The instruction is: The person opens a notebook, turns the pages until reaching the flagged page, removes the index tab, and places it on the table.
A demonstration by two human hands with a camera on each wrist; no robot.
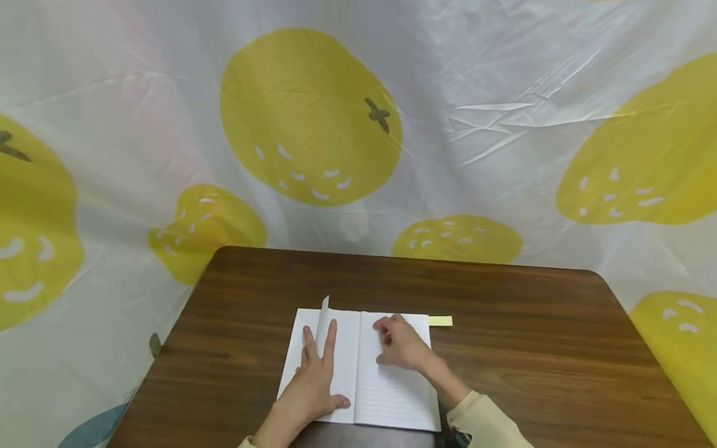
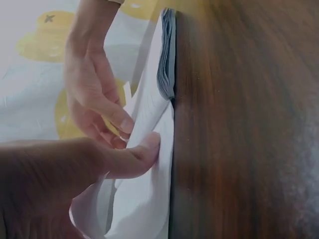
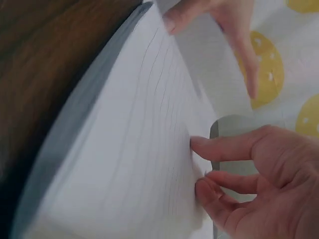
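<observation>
both of my hands lie on the open notebook (image 1: 358,373). my left hand (image 1: 313,386) rests flat on its left page, fingers straight, with one loose page (image 1: 323,323) standing upright between the index and middle fingers. my right hand (image 1: 402,345) sits on the notebook's right page, fingers loosely bent, fingertips pressing the lined paper and gripping nothing. the notebook lies on the brown tabletop (image 1: 532,348) near its front edge. a yellow sticky note (image 1: 440,321) pokes out at the notebook's top right corner.

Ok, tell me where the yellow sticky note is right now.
In the head view, the yellow sticky note lies on the wooden table at the open notebook's top right corner, just beyond the right hand.
</observation>
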